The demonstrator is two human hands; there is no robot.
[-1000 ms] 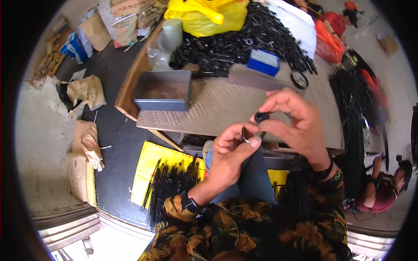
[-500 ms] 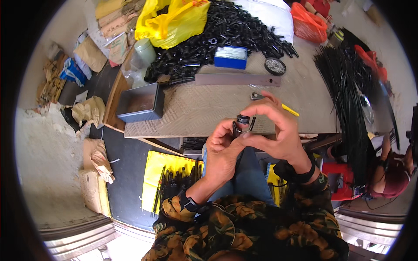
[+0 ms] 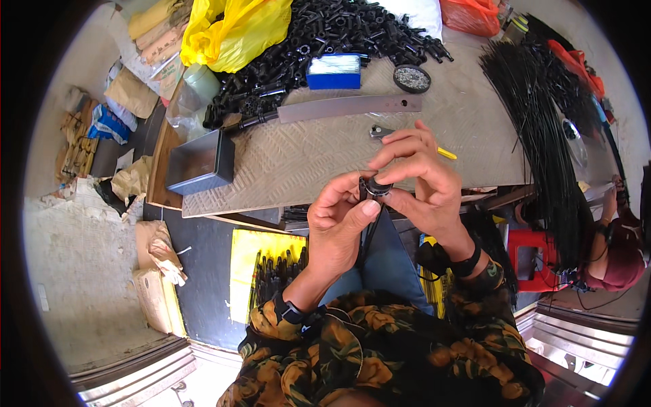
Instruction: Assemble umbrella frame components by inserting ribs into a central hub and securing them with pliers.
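Note:
In front of my lap, above the table's near edge, both hands meet at a small black ring-shaped plastic part (image 3: pixel 378 187). My left hand (image 3: pixel 333 220) is closed on its left side, thumb and forefinger gripping it with a thin black length hanging below. My right hand (image 3: pixel 428 190) pinches the part's right side with thumb and forefinger, its other fingers lifted. A thin wire shows at the ring, partly hidden by the fingers. Just beyond my right hand lie pliers (image 3: pixel 379 131) with a yellow handle, on the table (image 3: pixel 271 173).
A metal bar (image 3: pixel 349 106), blue box (image 3: pixel 333 80) and round black dish (image 3: pixel 411 87) lie farther back. Behind them are heaped black plastic parts (image 3: pixel 339 30) and a yellow bag (image 3: pixel 237 41). A grey bin (image 3: pixel 203 178) stands left, black rods (image 3: pixel 519 108) right. Another person (image 3: pixel 620 254) sits far right.
The wire loop, earlier stretched visibly between my hands, now sits close around the ring. My right forefinger has come down onto the part. The view has shifted slightly.

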